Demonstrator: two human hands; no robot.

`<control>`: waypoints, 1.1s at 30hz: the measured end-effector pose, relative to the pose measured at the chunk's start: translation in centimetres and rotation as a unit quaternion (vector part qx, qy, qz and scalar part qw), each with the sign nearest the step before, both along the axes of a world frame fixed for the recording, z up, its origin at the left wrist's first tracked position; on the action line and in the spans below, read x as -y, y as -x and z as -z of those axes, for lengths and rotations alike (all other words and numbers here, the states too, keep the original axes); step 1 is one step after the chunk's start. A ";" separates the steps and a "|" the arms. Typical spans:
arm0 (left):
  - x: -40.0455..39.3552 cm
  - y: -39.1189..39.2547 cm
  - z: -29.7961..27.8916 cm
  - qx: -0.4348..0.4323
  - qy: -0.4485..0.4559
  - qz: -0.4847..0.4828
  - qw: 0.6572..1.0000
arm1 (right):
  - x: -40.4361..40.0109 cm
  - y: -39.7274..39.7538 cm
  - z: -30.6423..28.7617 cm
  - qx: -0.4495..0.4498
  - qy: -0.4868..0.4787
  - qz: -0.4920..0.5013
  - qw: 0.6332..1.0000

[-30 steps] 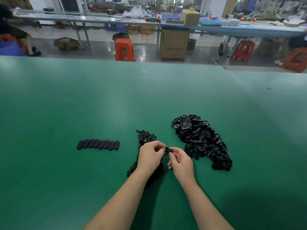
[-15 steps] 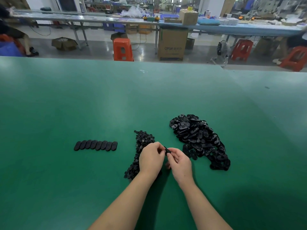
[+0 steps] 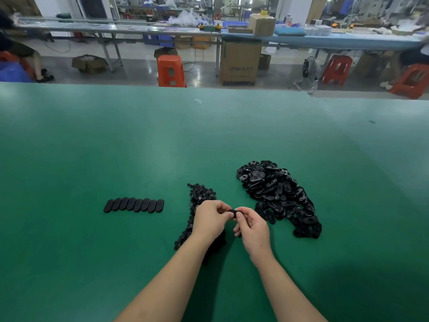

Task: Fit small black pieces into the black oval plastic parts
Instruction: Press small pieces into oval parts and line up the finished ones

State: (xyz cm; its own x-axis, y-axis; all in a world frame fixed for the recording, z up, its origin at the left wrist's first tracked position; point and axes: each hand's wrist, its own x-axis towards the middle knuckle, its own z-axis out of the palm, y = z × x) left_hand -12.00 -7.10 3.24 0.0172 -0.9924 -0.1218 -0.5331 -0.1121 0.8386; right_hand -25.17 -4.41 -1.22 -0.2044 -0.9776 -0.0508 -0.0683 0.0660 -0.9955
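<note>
Two hands, left [image 3: 210,219] and right [image 3: 253,228], both pinching one black oval part [image 3: 232,213]; carton [image 3: 240,62] lettering unreadable.

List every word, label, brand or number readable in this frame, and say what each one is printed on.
Cardboard box on the floor beyond the green table: dark print on its front, too blurred to read with confidence.
Smaller cardboard box on the far bench: no text can be made out.
Black oval parts and the row of finished ones: no readable markings.
</note>
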 end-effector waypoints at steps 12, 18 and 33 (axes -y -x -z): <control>-0.5 0.3 0.0 -0.011 0.000 0.002 1.000 | 0.0 0.0 0.1 -0.010 -0.009 0.001 1.000; -0.6 0.8 -0.2 0.017 0.006 -0.005 1.000 | 0.0 0.0 0.0 -0.018 -0.005 0.002 1.000; -1.0 1.7 0.3 0.088 0.104 0.036 0.990 | 0.0 0.2 0.3 -0.001 0.002 0.030 1.000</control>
